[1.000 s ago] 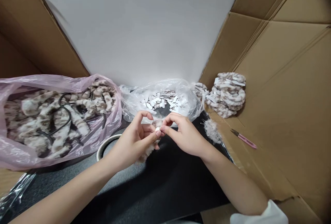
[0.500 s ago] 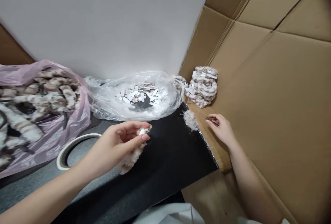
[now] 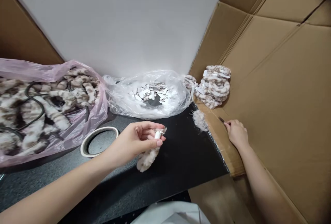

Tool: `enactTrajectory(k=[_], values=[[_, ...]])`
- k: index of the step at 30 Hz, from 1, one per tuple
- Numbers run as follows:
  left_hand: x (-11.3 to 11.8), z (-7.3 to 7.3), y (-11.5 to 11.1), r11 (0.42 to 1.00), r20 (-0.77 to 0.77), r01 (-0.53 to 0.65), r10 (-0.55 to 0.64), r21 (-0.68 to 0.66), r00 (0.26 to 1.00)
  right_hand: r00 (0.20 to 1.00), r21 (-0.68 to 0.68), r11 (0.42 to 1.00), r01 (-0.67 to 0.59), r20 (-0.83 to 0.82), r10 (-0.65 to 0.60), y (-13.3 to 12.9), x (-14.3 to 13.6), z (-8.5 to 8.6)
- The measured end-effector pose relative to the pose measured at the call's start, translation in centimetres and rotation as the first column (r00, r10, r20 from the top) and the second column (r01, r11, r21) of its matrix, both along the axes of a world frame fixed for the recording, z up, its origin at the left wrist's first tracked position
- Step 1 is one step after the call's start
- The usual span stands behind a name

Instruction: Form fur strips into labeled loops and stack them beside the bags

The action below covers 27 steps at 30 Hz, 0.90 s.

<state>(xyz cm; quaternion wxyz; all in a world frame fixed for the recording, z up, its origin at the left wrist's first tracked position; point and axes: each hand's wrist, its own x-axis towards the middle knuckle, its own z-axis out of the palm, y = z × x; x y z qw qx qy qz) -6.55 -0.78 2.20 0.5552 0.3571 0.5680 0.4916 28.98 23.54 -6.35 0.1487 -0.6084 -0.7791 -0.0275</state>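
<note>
My left hand (image 3: 144,138) pinches a fluffy white and brown strip (image 3: 148,160) above the black table surface. A small white piece shows between its thumb and fingers, and the strip hangs below them. Over the cardboard at the table's right edge, my right hand (image 3: 237,133) is closed on a thin dark tool (image 3: 221,119), its tip pointing up and left. A tuft of loose white fluff (image 3: 200,120) lies just left of the tool. Behind it sits a stack of fluffy rings (image 3: 214,87) with white tags.
A clear plastic bag (image 3: 121,105) with several white tags lies near the wall (image 3: 129,20). At the left are a pink bag (image 3: 102,103) of fluffy strips and dark cords, and a roll of tape (image 3: 85,146). Tall cardboard (image 3: 281,89) stands at the right.
The camera view has shifted left. My right hand has turned, its back now showing and the dark tool sticking out beyond its fingers. My left hand keeps hold of the fluffy strip.
</note>
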Motion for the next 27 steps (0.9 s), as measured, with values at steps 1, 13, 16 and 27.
enactTrajectory(k=[1,13,16,27], values=[[0.0,0.0,0.0,1.000,0.014,-0.004,0.004,-0.001,1.000,1.000,0.006,1.000,-0.003,-0.029,0.003,0.1,-0.1,0.1],[0.2,0.1,-0.1,0.999,0.072,-0.042,0.042,-0.003,0.997,0.660,-0.028,0.790,-0.612,-0.568,0.491,-11.7,-11.7,5.7],[0.2,0.0,-0.2,0.999,0.060,-0.044,0.043,0.014,0.997,0.505,-0.007,0.618,-0.786,-0.584,0.635,-14.7,-14.6,6.6],[-0.1,0.1,-0.2,0.997,0.016,-0.035,0.034,0.067,0.999,0.536,-0.040,0.631,-0.774,-0.571,0.621,-15.5,-16.4,6.1]])
